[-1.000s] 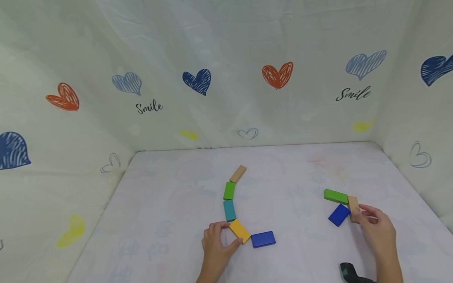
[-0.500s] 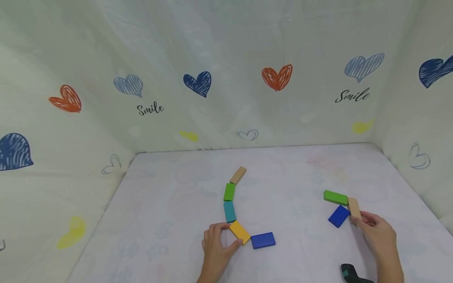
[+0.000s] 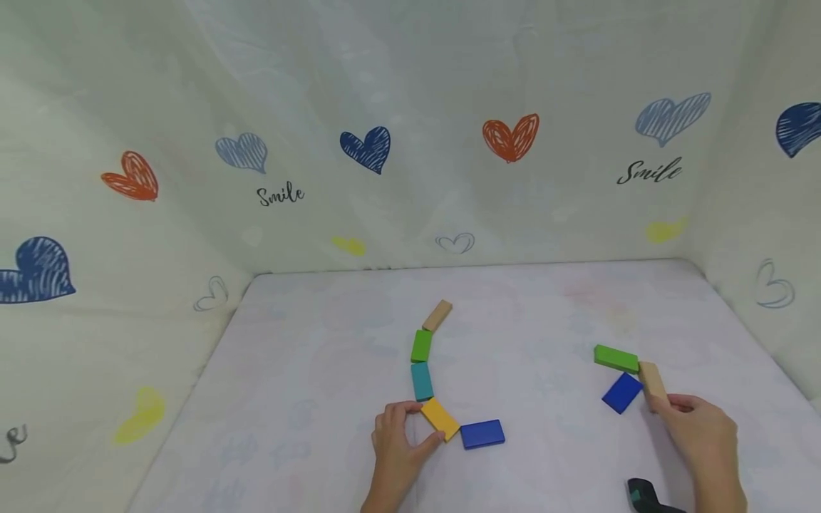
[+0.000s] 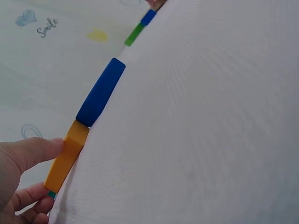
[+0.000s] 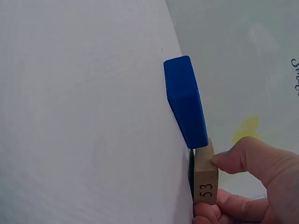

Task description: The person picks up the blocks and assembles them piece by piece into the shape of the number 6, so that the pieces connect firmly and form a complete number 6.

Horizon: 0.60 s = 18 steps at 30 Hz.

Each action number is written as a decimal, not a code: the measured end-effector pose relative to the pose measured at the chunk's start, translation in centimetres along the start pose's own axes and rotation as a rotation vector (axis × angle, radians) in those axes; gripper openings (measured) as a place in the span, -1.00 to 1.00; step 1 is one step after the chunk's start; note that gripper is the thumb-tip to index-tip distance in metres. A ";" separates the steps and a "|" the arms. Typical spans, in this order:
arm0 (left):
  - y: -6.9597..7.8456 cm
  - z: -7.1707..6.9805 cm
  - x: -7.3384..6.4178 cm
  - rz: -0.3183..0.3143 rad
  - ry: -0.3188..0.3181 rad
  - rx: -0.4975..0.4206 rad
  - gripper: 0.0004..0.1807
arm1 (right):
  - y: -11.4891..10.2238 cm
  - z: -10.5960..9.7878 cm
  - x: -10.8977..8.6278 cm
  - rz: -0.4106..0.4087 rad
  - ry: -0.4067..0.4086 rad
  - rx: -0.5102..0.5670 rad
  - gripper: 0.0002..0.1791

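My left hand (image 3: 398,445) pinches a yellow block (image 3: 440,419) between thumb and fingers; in the left wrist view the thumb presses one side of this yellow block (image 4: 66,156). A blue block (image 3: 483,434) adjoins its right end. From its far end a curved row runs away: a teal block (image 3: 422,382), a green block (image 3: 421,346) and a plain wood block (image 3: 437,315). At right, my right hand (image 3: 702,427) pinches the near end of another wood block (image 3: 653,381), marked 53 in the right wrist view. Beside it lie a green block (image 3: 616,358) and a blue block (image 3: 622,393).
A black curved object (image 3: 646,495) sits at the front edge near my right forearm. The white-covered table (image 3: 308,370) meets a pale cloth wall (image 3: 423,206) printed with hearts at the back and sides.
My right hand has shifted toward the near end of its wood block, and that end has swung slightly right. My left hand stays on the yellow block. The head view shifts slightly.
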State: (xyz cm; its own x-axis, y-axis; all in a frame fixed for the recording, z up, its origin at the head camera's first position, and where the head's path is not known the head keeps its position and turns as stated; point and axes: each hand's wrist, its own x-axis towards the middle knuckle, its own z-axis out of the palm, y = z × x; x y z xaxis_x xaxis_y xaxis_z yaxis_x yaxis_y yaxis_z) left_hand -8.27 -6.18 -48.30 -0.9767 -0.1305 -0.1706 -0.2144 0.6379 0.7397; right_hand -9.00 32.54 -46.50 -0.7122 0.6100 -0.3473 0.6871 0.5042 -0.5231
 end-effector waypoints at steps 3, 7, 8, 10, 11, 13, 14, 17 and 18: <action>0.0 0.1 0.1 -0.001 0.003 0.009 -0.45 | 0.0 0.0 0.0 0.014 0.001 0.009 -0.35; 0.0 0.1 0.0 -0.006 0.005 0.013 -0.44 | 0.0 0.0 -0.1 0.017 0.016 0.033 -0.35; 0.0 0.0 0.0 -0.006 0.004 0.011 -0.44 | 0.0 0.0 -0.1 0.015 0.024 0.038 -0.35; 0.1 0.0 0.0 -0.006 0.001 0.006 -0.44 | 0.0 -0.1 -0.2 0.011 0.041 0.051 -0.35; 0.1 0.0 0.0 -0.006 0.001 0.003 -0.45 | 0.0 -0.1 -0.2 0.006 0.050 0.054 -0.35; 0.2 -0.1 -0.1 -0.005 0.001 0.001 -0.45 | 0.0 -0.2 -0.3 -0.005 0.067 0.060 -0.36; 0.2 -0.1 -0.1 -0.001 0.001 0.001 -0.44 | 0.0 -0.2 -0.4 -0.009 0.071 0.065 -0.37; 0.3 -0.2 -0.1 0.008 0.002 -0.001 -0.44 | -0.2 -0.3 -0.5 -0.016 0.080 0.080 -0.39; 0.3 -0.2 -0.1 0.009 0.002 -0.003 -0.44 | -0.3 -0.3 -0.6 -0.014 0.078 0.088 -0.38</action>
State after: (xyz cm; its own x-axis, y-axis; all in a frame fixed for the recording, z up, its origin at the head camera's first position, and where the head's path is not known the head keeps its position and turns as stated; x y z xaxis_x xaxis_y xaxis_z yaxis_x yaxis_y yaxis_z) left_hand -8.21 -6.11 -47.94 -0.9786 -0.1258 -0.1626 -0.2054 0.6369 0.7431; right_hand -8.70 32.25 -45.89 -0.7058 0.6507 -0.2802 0.6596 0.4593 -0.5950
